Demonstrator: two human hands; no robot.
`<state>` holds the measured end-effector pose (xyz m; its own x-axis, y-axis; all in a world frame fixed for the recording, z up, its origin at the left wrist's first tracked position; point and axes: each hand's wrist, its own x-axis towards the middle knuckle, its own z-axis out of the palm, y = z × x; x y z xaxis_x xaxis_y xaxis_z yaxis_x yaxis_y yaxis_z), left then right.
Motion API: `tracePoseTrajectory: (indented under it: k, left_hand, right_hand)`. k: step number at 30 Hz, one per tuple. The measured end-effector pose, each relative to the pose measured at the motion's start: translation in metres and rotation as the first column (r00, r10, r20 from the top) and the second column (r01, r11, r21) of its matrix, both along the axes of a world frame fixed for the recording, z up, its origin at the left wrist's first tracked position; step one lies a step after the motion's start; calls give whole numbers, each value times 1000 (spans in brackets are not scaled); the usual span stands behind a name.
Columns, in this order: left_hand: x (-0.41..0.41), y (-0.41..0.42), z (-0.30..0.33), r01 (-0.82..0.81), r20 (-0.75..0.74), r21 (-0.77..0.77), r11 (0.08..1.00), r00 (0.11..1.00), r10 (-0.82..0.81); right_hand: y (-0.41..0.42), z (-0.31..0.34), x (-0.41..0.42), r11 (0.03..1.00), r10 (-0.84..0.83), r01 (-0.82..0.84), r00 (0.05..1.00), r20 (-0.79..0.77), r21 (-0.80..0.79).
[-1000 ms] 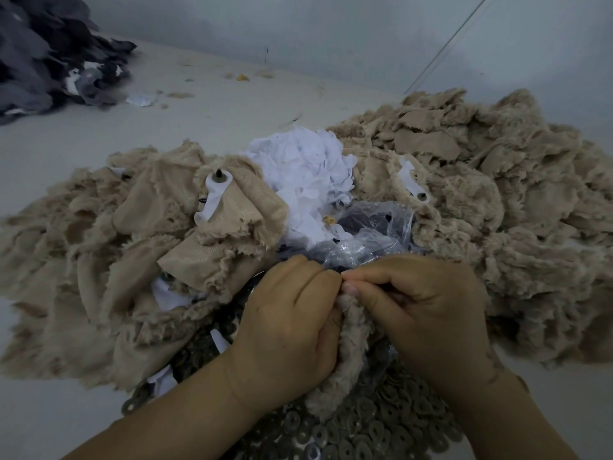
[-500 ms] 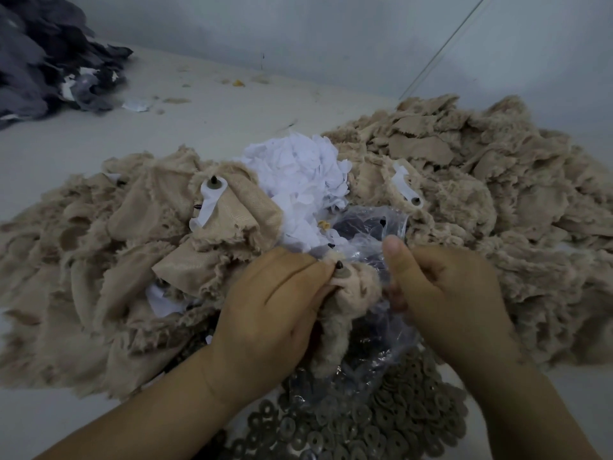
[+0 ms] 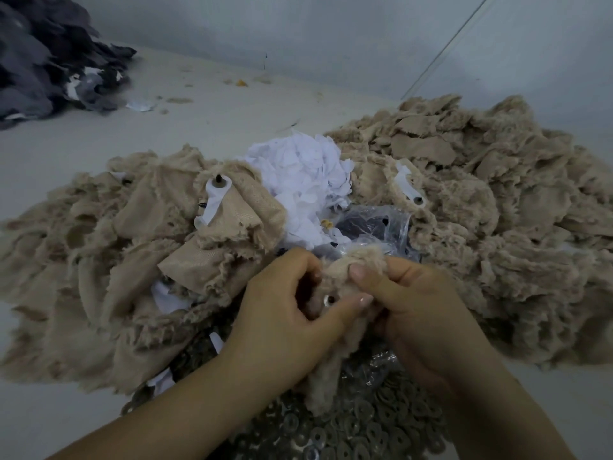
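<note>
Both hands are on one tan fur piece [image 3: 343,275], held just above the heap of washers [image 3: 365,426] nearest you. Your left hand [image 3: 282,322] curls round its left side, thumb pressed beside a small round fitting [image 3: 326,299] in the fur; eye or washer, can't tell. Your right hand [image 3: 418,313] pinches the top edge, other fingers curled behind. Step looks like seating that fitting through the fabric. Next probably needs a firm squeeze till it locks, then the piece goes on the tan pile [image 3: 99,260] at left. Plastic bag [image 3: 371,224] of dark parts sits just beyond, white scraps [image 3: 298,167] behind it. No brand or writing readable; white tabs [image 3: 215,200] look blank.
</note>
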<state>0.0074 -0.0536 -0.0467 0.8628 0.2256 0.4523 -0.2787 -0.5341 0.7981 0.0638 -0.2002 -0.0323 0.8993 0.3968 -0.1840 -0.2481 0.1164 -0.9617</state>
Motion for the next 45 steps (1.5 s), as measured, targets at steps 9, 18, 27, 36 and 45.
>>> tracePoseTrajectory:
  k: [9,18,27,36,45]
  left_hand:
    - [10,4,-4,-18,-110,-607,794,992,-61]
    - [4,0,-5,69,-6,-345,936,997,-75]
    - [1,-4,-8,12,-57,-402,916,998,-38]
    - [3,0,-6,46,-1,-518,854,999,-54]
    - [2,-4,-3,0,-85,-639,769,994,-70]
  right_hand:
    - [6,3,-2,976,-33,53,995,-98,212]
    - [12,1,-6,996,-69,72,996,-51,51]
    - [13,-1,-9,978,19,24,979,-204,208]
    - [15,4,-8,938,-8,105,959,-283,331]
    - [17,-1,-13,963,60,6,971,-233,271]
